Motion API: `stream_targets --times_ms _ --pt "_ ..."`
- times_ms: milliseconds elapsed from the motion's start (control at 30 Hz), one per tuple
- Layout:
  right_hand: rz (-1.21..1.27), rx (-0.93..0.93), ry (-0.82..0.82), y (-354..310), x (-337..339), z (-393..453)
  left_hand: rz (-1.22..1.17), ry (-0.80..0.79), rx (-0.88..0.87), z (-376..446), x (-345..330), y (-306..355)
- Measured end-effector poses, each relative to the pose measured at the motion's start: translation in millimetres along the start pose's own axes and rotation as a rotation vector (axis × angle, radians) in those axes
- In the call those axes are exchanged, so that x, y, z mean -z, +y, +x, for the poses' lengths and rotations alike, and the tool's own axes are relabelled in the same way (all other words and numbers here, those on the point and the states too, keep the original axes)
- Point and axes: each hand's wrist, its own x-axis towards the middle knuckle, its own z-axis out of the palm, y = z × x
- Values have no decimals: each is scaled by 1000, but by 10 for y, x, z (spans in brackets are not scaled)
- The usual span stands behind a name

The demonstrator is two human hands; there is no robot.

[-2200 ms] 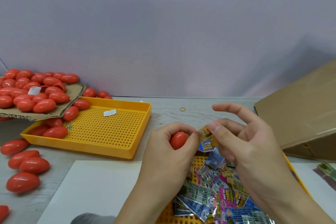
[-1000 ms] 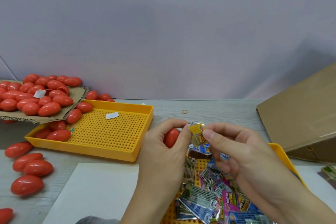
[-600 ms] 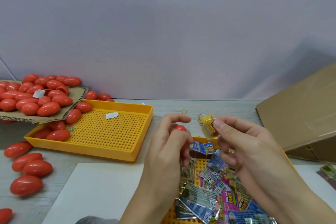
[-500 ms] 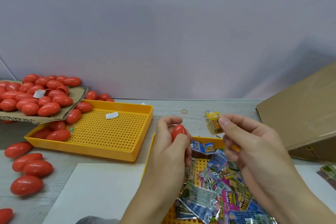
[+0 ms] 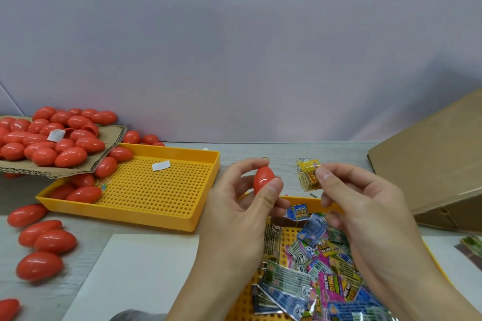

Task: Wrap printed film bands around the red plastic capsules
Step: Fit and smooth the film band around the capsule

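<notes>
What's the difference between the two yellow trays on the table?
The far yellow tray shows most of its perforated floor bare, with a few red capsules at its left end and a white slip. The near yellow tray is heaped with printed film bands and partly hidden by both hands. The far one lies wholly in view; the near one runs off the frame. Both are yellow with perforated floors and raised rims.

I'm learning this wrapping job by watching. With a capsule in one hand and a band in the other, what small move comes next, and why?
Probably bring the film band across and slip its open end over the pointed tip of the red capsule. The left hand holds the capsule upright with its tip bare, the right hand pinches the band beside it, and the two are apart.
</notes>
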Motion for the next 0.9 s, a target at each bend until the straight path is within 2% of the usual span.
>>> stream_targets --times_ms 133,300,467,600,767,900 --pt "15 15 12 0 -1 4 -93 2 15 7 8 -10" --pt "-15 39 63 24 17 20 -468 -36 223 6 -15 41" --pt "-15 37 54 22 21 16 -526 -48 273 2 -3 50" --pt "-14 40 52 23 21 14 -480 -22 241 17 7 18" --pt "-18 48 39 13 17 6 -119 -14 131 7 22 -48" --pt "-44 72 31 12 9 2 -21 -25 72 -1 29 -58"
